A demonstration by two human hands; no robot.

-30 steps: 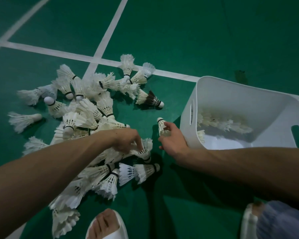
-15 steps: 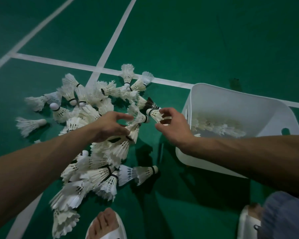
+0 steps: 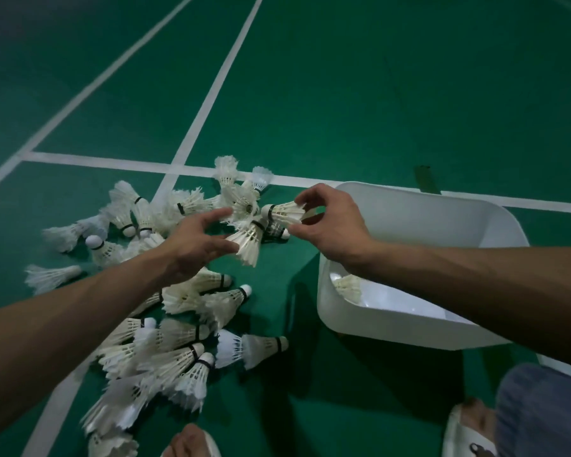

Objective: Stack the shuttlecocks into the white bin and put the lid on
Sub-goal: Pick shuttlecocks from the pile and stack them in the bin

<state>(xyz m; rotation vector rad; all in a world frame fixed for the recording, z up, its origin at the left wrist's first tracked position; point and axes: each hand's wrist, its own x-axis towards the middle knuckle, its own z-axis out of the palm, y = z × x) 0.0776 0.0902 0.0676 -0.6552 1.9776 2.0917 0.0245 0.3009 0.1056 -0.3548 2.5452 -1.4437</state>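
Many white feather shuttlecocks (image 3: 165, 351) lie in a loose pile on the green court floor at the left. My left hand (image 3: 195, 245) reaches over the pile with its fingers spread, pinching the skirt of one shuttlecock (image 3: 248, 240) at its thumb. My right hand (image 3: 327, 222) pinches the feather end of another shuttlecock (image 3: 282, 212), whose cork points left towards the first. The white bin (image 3: 419, 216) stands just right of the hands. A few shuttlecocks (image 3: 346, 286) lie in it, partly hidden by my right forearm. No lid is in view.
White court lines (image 3: 211, 94) cross the floor behind the pile. My two feet in white sandals (image 3: 192, 445) (image 3: 465, 423) and a knee in grey cloth (image 3: 541, 410) sit at the bottom edge.
Both hands have lifted from the floor, each with a shuttlecock, and moved up and away from me until the two shuttlecocks are close together left of the bin.
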